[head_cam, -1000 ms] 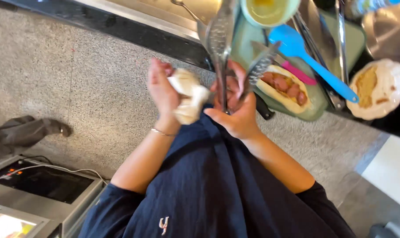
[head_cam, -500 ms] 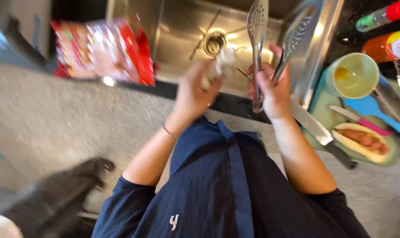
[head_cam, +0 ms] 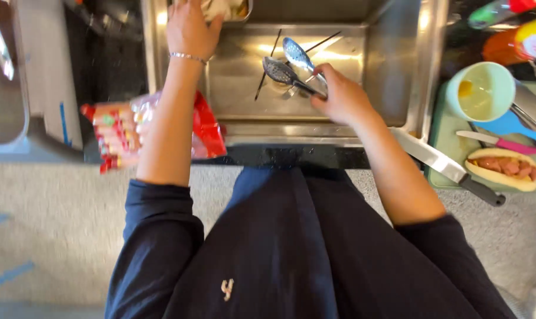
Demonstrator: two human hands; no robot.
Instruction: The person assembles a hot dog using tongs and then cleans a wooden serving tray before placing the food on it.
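Your right hand (head_cam: 340, 99) is curling shut around the handles of a pair of metal slotted tongs (head_cam: 291, 68), holding them low inside the steel sink (head_cam: 398, 65). The two perforated spoon-shaped ends are pointing toward the back of the basin, slightly apart from one another, and a couple of thin dark sticks (head_cam: 267, 65) are lying crossed on the sink floor just beside and under them.

Your left hand (head_cam: 191, 29) is reaching to the far left corner of the sink, fingers bent over a crumpled pale wad (head_cam: 221, 8) at the top edge of the view — how firmly you are gripping it, I cannot tell, since the frame is cutting it off. A thin bracelet (head_cam: 188, 57) is sitting on that wrist.

Under your left forearm, a red-and-clear plastic packet (head_cam: 117, 133) is resting on the dark counter edge, blurred.

To the right of the sink, a pale green tray (head_cam: 442, 136) is carrying a hot dog in a bun (head_cam: 504, 167), a pink-handled small knife (head_cam: 498, 142) and a blue spatula (head_cam: 513, 125), with a mint-coloured cup (head_cam: 479, 91) standing at its far end. A large kitchen knife (head_cam: 448, 167) is lying along the counter's front edge — blade toward the sink, black handle just beside the hot dog. Red and orange sauce bottles (head_cam: 519, 35) are lying behind the cup.
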